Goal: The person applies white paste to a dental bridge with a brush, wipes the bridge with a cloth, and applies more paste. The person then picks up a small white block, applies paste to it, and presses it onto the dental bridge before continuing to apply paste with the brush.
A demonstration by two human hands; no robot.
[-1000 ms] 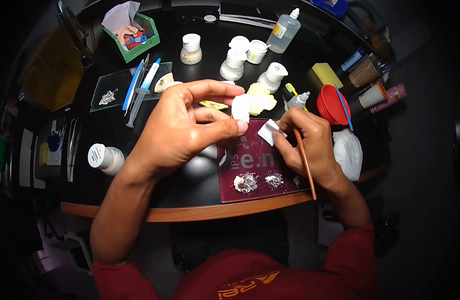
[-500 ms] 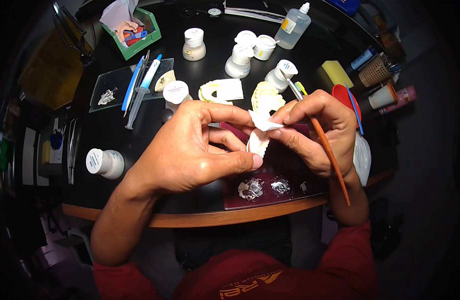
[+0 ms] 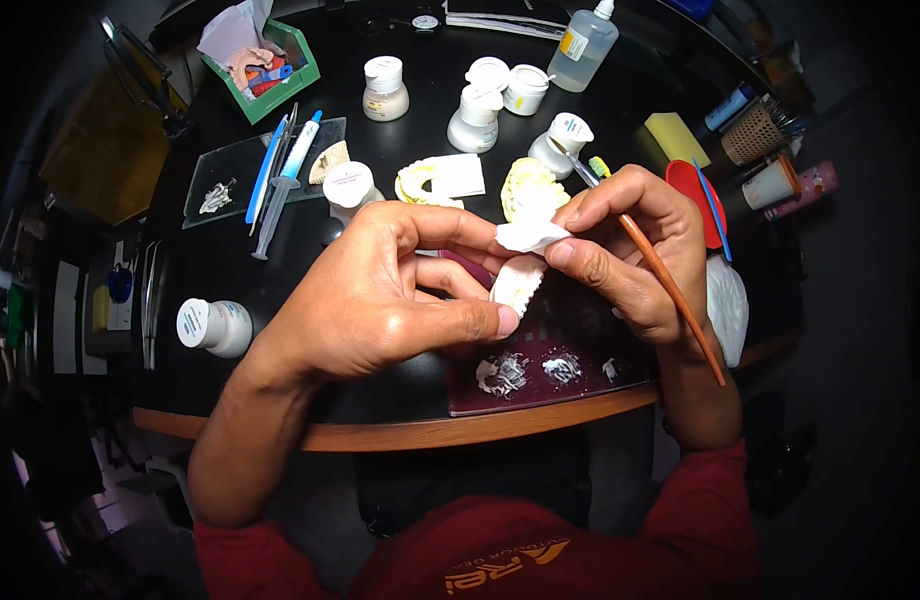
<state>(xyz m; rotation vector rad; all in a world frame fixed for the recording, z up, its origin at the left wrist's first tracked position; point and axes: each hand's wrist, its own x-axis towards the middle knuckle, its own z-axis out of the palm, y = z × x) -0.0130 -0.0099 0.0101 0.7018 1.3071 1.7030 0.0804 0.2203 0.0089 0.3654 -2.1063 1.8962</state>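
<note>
Between its thumb and fingers, my left hand [image 3: 375, 300] grips a small off-white dental cast [image 3: 518, 284] with a row of teeth along its right side. My right hand [image 3: 645, 255] pinches a folded white tissue [image 3: 530, 236] just above the cast, and the left index fingertip also meets the tissue. Across the right hand rests a brush [image 3: 664, 282] with a reddish-brown wooden handle, its tip pointing up and away. Behind the tissue stands a yellowish dental cast [image 3: 530, 188]. White paste heaps [image 3: 502, 374] lie on a dark red slab [image 3: 580, 397] below the hands.
Powder jars [image 3: 384, 90] and a clear squeeze bottle [image 3: 584, 48] stand at the back. A glass plate [image 3: 212, 165] carries a syringe [image 3: 273, 215]. One jar [image 3: 215, 327] is at the left, a green bin [image 3: 302, 70] at back left, a red oval dish [image 3: 688, 195] at right.
My right hand has shifted slightly up, and the brush handle leans further right. The tissue appears flatter and broader. My left hand keeps its hold on the cast.
</note>
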